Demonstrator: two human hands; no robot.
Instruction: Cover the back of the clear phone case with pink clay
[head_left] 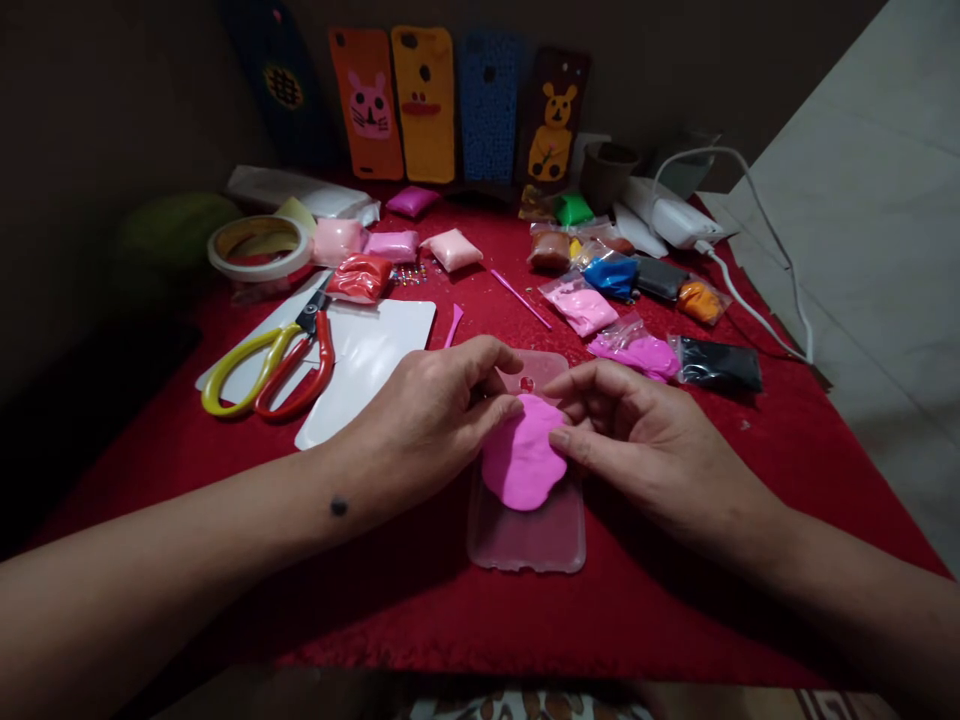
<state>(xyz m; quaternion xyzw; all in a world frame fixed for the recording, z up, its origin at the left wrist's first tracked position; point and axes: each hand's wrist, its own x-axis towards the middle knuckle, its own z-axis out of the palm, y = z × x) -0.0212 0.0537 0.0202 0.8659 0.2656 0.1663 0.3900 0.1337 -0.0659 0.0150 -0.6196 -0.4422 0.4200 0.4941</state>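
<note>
Hands (442,400) (649,425), flat pink piece (526,460) held between, clear case (527,540) beneath

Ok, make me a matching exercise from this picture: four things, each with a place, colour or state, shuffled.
Things:
1. clay
2. phone case
3. scissors
4. tape roll

Descriptions:
A. one yellow handle, one red
B. round, beyond the scissors on the left side
C. see-through
D. bright pink, touched by the left hand and the right hand

Right pairs: 1-D, 2-C, 3-A, 4-B
</note>
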